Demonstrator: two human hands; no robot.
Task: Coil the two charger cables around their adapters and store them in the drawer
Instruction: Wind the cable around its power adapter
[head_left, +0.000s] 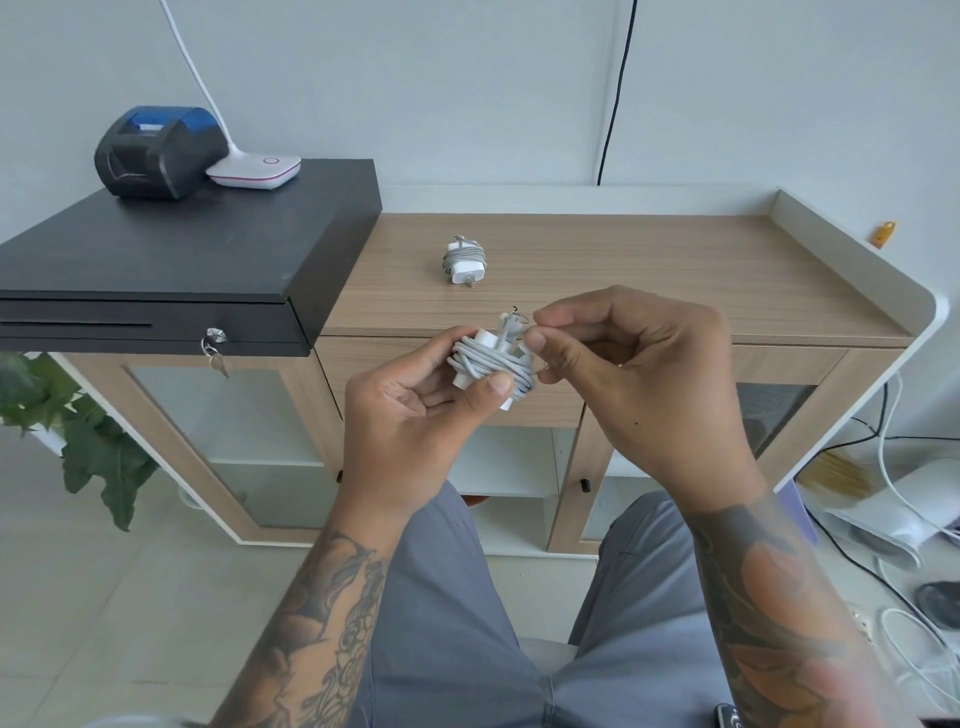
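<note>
Hands up in front of me at desk-edge height, both forearms rising from the bottom of view. My left hand (415, 410) is palm-up, fingers curled, thumb pressed on top, gripping the second adapter (491, 364) with grey cable (485, 358) wound round it. My right hand (639, 384) comes in from the right, knuckles up, thumb and forefinger pinched on the cable end near the connector (511, 322), which sticks up above the coil. Adapter's long axis runs roughly upper-left to lower-right, white corner showing below my left thumb; wraps cross it. I can't tell where the prongs face. First adapter (466, 260), already coiled, lies on the wooden desk top (675, 270), well apart from my hands, long axis roughly away from me, prong towards me. Drawer (550, 410) front sits behind my hands, shut. Black cash box (182, 260) stands at left.
</note>
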